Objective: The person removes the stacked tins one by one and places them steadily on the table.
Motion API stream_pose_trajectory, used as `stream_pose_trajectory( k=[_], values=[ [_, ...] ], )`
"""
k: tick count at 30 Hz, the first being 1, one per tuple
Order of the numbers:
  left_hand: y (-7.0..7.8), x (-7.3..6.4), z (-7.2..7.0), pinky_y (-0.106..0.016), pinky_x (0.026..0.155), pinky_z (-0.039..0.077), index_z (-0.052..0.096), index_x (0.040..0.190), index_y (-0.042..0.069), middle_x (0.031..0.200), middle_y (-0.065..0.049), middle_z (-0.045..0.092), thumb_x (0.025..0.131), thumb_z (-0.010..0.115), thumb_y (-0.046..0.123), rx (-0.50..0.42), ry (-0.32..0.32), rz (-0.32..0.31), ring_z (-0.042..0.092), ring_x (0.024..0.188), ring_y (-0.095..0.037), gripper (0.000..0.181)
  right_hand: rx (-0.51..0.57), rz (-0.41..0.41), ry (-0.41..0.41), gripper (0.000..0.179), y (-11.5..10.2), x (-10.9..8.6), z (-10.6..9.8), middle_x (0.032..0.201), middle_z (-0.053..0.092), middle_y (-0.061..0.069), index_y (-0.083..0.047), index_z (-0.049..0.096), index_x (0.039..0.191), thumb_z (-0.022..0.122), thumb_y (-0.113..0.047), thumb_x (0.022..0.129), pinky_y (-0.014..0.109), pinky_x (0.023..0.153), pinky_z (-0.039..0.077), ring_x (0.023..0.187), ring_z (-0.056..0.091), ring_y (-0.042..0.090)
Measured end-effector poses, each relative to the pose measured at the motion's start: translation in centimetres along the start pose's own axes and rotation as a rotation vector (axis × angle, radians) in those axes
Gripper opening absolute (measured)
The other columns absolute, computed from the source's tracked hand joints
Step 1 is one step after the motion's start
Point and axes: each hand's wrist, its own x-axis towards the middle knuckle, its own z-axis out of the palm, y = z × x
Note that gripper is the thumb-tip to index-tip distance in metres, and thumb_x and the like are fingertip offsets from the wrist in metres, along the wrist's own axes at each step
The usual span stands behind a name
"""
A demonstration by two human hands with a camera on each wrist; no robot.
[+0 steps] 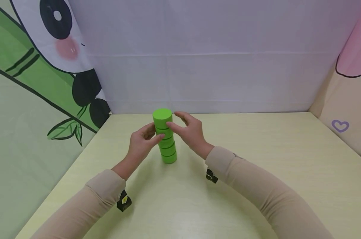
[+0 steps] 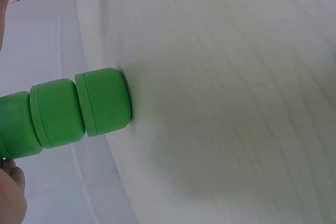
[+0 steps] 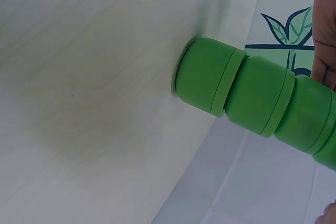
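Note:
A tall stack of green round lidded containers (image 1: 168, 151) stands on the table, leaning slightly left toward its top. My left hand (image 1: 140, 142) grips the upper part of the stack, thumb in front and fingers round the left side. Beside the top container (image 1: 162, 116), my right hand (image 1: 192, 132) has its thumb at the edge and its index finger extended, apart from the stack. In the left wrist view the lower containers (image 2: 105, 100) rest on one another, with left fingertips (image 2: 16, 182) against a higher one. The right wrist view shows lower containers (image 3: 207, 77) too.
The pale wood-grain table (image 1: 258, 199) runs back to a white cloth wall (image 1: 213, 79). A printed cloth with a panda and bamboo (image 1: 49, 83) hangs at left. Another printed cloth with a heart (image 1: 340, 126) stands at right. Both sleeves (image 1: 258, 186) extend over the table.

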Motion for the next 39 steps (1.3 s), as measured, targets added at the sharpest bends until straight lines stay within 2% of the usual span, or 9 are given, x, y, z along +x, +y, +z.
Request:
stream_pose_trajectory(
  k=[7,18,39],
  values=[
    [-0.2,0.1,0.1,-0.030,0.101,0.043,0.054,0.129,0.008,0.126,-0.009,0.058,0.079,0.074,0.028,-0.005,0.005,0.003,0.055,0.117,-0.020,0.058,0.031,0.030,-0.019,0.051,-0.2,0.1,0.2,0.130,0.056,0.004,-0.008,0.055,0.127,0.070,-0.030,0.082,0.033,0.107,0.037,0.125,0.048,0.017],
    [-0.2,0.0,0.2,-0.030,0.102,0.042,0.055,0.128,0.008,0.124,-0.010,0.060,0.079,0.074,0.029,-0.015,0.001,0.043,0.056,0.115,-0.020,0.056,0.075,0.020,-0.044,0.052,-0.4,0.3,0.7,0.129,0.056,0.000,-0.012,0.056,0.126,0.072,-0.031,0.080,0.033,0.107,0.037,0.125,0.047,0.013],
    [-0.2,0.0,0.5,-0.032,0.102,0.043,0.058,0.125,0.011,0.120,-0.006,0.063,0.076,0.075,0.035,-0.015,0.019,0.052,0.059,0.110,-0.017,0.057,0.113,0.050,-0.062,0.053,-0.9,0.6,1.2,0.129,0.056,-0.004,-0.015,0.057,0.126,0.073,-0.033,0.079,0.032,0.108,0.035,0.127,0.045,0.013]
  ],
)
